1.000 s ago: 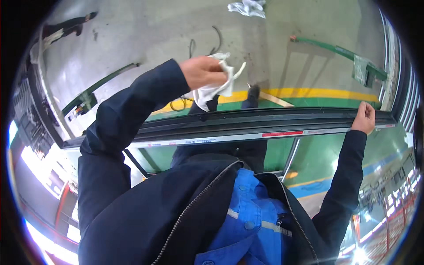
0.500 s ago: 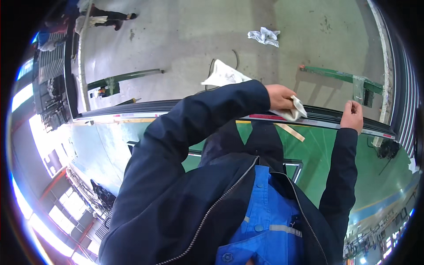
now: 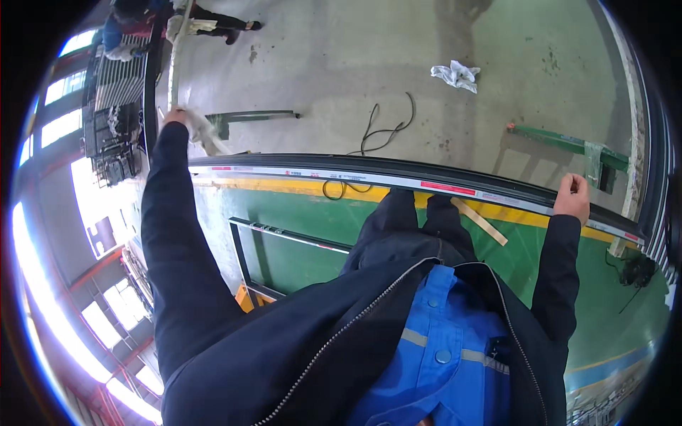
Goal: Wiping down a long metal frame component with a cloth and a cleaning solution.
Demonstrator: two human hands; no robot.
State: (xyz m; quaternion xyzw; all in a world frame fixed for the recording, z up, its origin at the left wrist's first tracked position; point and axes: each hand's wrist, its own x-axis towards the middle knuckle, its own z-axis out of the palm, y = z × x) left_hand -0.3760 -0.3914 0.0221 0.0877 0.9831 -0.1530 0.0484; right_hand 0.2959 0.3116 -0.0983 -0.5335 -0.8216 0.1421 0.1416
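Note:
A long black frame bar [image 3: 398,169], with a protective strip bearing red and white labels along its near side, runs across in front of me. My left hand [image 3: 176,116] reaches out to its far-left corner, closed on a whitish cloth [image 3: 204,133]. The cloth trails to the right of the hand, close to the bar, and is smeared by motion. Toward the bar's right end is my right hand [image 3: 572,199], thumb and fingers pinched together over it. What that pinch holds, if anything, is too small to make out.
Green supports [image 3: 561,140] stand beyond the bar, and a black cable [image 3: 383,131] and a crumpled white cloth [image 3: 456,75] lie on the floor. A wooden strip [image 3: 483,224] and another black frame [image 3: 245,255] are on the near side. Another person [image 3: 220,25] is at far left.
My left hand has swung from the bar's right part to its far-left corner, carrying the cloth. The right hand stays pinched near the bar's right end. The view has shifted somewhat.

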